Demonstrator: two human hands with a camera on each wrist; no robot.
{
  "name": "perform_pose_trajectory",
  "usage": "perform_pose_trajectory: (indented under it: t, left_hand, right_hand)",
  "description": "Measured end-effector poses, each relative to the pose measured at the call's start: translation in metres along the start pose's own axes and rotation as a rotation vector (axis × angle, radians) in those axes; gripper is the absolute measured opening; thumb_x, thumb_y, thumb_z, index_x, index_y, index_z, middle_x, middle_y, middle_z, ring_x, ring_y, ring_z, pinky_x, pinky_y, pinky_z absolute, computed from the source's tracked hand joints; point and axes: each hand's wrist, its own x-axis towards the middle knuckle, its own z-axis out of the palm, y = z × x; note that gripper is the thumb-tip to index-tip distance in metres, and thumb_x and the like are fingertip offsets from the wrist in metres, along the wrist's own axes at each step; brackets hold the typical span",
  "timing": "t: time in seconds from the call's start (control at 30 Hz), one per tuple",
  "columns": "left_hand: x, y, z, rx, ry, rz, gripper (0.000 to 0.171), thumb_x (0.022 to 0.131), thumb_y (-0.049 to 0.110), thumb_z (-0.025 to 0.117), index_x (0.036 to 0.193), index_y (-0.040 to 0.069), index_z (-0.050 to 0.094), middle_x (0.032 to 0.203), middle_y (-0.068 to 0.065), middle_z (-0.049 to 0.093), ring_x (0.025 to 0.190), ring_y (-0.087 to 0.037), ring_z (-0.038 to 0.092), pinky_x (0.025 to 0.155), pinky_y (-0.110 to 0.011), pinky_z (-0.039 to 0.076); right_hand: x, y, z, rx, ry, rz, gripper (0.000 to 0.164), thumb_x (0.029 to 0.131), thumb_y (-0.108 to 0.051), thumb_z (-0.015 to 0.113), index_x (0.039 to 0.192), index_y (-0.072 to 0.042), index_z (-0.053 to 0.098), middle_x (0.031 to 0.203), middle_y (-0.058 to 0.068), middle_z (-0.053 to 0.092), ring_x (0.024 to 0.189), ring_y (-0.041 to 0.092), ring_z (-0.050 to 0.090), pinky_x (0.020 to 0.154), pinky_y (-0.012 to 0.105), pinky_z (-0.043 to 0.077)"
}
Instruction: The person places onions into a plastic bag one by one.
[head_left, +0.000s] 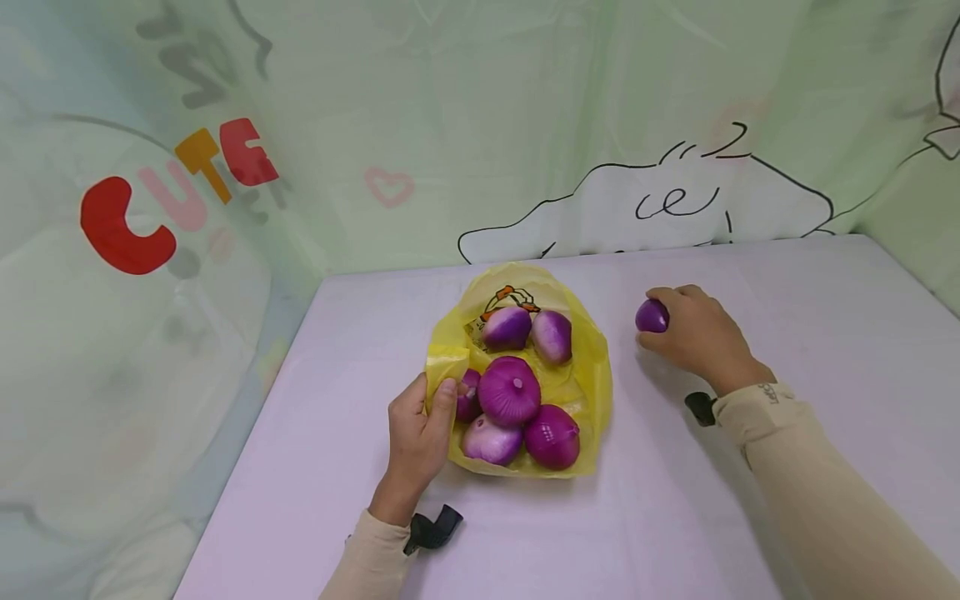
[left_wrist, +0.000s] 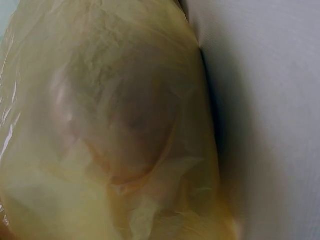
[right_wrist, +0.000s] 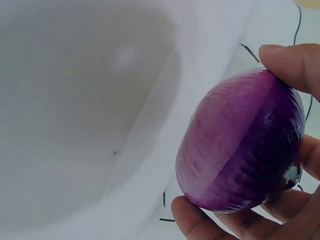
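Observation:
A yellow plastic bag point(head_left: 592, 400) lies wide open in the middle of the table, with several purple onions point(head_left: 509, 391) inside. Two paler purple-and-white ones point(head_left: 507, 328) sit toward its far side. My left hand point(head_left: 420, 429) pinches the bag's left rim between thumb and fingers. Up close in the left wrist view, the thin yellow film point(left_wrist: 55, 195) fills most of the picture, a dark rounded shape showing through. Right of the bag, my right hand point(head_left: 697, 333) grips a single onion point(right_wrist: 240, 145), two-toned purple and glossy, with thumb and fingertips spread around it.
A pale lilac cloth covers the table point(head_left: 300, 467). Behind and to the left hangs a printed curtain point(head_left: 375, 100) with coloured letters and line drawings. Both wrists carry a black camera mount point(head_left: 435, 530).

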Motion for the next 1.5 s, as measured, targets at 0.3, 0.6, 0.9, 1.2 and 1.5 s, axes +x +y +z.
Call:
perform_pose_trajectory:
  t: [0.3, 0.6, 0.9, 1.2, 1.5]
  left_hand:
    - [0.0, 0.001, 0.0, -0.014, -0.002, -0.006, 0.01, 0.102, -0.003, 0.06, 0.098, -0.006, 0.068, 0.086, -0.016, 0.072, 0.072, -0.021, 0.063, 0.062, -0.022, 0.054]
    - [0.0, 0.001, 0.0, -0.013, -0.004, -0.003, 0.009, 0.102, -0.003, 0.059, 0.099, -0.005, 0.068, 0.086, -0.017, 0.073, 0.073, -0.034, 0.066, 0.065, -0.021, 0.054]
    - [0.0, 0.002, 0.0, -0.004, -0.005, -0.004, 0.009, 0.101, -0.002, 0.06, 0.1, -0.005, 0.068, 0.087, -0.016, 0.074, 0.074, -0.035, 0.067, 0.067, -0.02, 0.055]
    - [0.0, 0.002, 0.001, -0.005, -0.008, -0.006, 0.009, 0.102, -0.002, 0.06, 0.099, -0.005, 0.068, 0.087, -0.017, 0.073, 0.074, -0.034, 0.066, 0.068, -0.02, 0.055]
    - [0.0, 0.003, 0.0, -0.003, -0.012, -0.017, 0.009, 0.102, -0.001, 0.06, 0.1, -0.005, 0.067, 0.087, -0.016, 0.074, 0.074, -0.034, 0.066, 0.068, -0.021, 0.055]
  right_hand:
    - [-0.009, -0.017, -0.007, 0.009, 0.033, -0.035, 0.07, 0.092, -0.027, 0.077, 0.149, 0.001, 0.048, 0.146, 0.039, 0.041, 0.123, 0.058, 0.045, 0.098, 0.072, 0.047]
    - [-0.018, -0.033, -0.016, 0.012, 0.072, -0.101, 0.068, 0.091, -0.026, 0.078, 0.148, 0.0, 0.05, 0.146, 0.036, 0.043, 0.122, 0.057, 0.045, 0.097, 0.07, 0.048]
    - [-0.026, -0.051, -0.024, 0.013, 0.101, -0.137, 0.067, 0.09, -0.025, 0.079, 0.147, -0.003, 0.052, 0.146, 0.034, 0.044, 0.122, 0.056, 0.046, 0.093, 0.07, 0.051]
    - [-0.037, -0.071, -0.031, 0.016, 0.151, -0.21, 0.064, 0.088, -0.023, 0.08, 0.145, -0.004, 0.055, 0.146, 0.032, 0.046, 0.121, 0.055, 0.05, 0.09, 0.067, 0.054]
    - [-0.045, -0.086, -0.035, 0.023, 0.168, -0.262, 0.062, 0.088, -0.022, 0.081, 0.143, -0.005, 0.057, 0.147, 0.03, 0.047, 0.121, 0.055, 0.051, 0.088, 0.066, 0.056]
